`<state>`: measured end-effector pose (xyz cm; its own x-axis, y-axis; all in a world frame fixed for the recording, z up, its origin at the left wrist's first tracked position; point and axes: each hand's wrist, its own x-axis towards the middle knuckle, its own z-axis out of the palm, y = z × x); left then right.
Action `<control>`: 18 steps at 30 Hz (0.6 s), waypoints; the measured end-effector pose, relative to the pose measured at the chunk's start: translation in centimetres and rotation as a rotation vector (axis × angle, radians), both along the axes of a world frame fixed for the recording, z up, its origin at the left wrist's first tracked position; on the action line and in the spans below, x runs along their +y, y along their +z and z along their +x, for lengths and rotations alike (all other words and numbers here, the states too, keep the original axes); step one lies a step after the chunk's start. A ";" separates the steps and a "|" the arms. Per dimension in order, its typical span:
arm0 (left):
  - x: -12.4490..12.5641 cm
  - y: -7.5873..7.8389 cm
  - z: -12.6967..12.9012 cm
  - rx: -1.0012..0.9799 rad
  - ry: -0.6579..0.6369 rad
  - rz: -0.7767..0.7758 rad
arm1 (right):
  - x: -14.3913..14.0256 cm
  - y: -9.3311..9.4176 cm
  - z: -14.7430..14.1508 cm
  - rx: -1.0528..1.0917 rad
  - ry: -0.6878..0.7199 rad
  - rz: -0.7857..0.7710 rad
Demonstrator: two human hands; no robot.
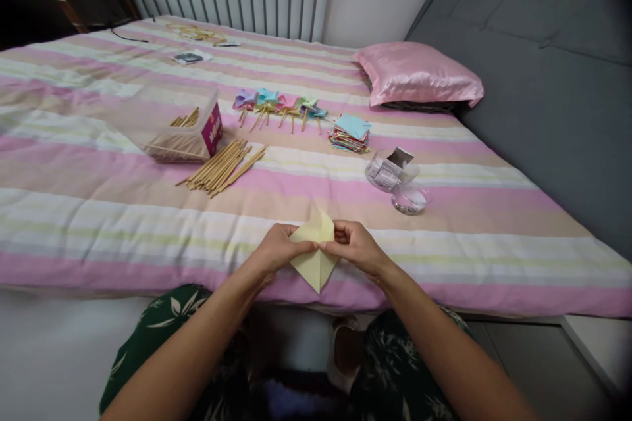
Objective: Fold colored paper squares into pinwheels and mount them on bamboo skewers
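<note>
A pale yellow square of paper point(309, 268) with a crease down its middle is held between both hands near the bed's front edge, one corner pointing toward me. My left hand point(280, 248) pinches it from the left, thumb on top near the centre. From the other side, my right hand point(356, 245) grips it, its thumb almost meeting the left one at the crease. The fingers beneath the paper are partly hidden. Beyond the hands lie a bundle of thin wooden sticks point(222, 168) and a stack of coloured paper point(349, 132).
Several finished paper pinwheels point(281, 105) lie at mid-bed. A clear plastic box point(185, 138) with sticks stands at left. Two small round clear containers, one an open tub point(388, 171), the other a shallow dish point(411, 200), sit at right. A pink pillow point(419, 75) rests farther back.
</note>
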<state>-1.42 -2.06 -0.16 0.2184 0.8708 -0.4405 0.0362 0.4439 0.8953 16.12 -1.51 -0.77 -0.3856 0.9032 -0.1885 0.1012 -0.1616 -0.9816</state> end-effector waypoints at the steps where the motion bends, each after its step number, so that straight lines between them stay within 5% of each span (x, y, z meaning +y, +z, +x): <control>1: 0.0 0.2 0.0 -0.027 0.033 -0.011 | 0.1 0.1 0.1 0.010 -0.023 0.041; 10: 1.2 1.6 -2.0 -0.267 0.289 -0.109 | 0.3 0.9 0.8 0.094 -0.435 0.412; 15: 1.5 1.8 -2.4 -0.364 0.322 -0.163 | -0.6 1.3 0.3 -0.011 -0.088 0.457; 18: 1.5 1.9 -2.2 -0.383 0.305 -0.177 | -0.9 1.3 -0.1 -0.079 -0.031 0.470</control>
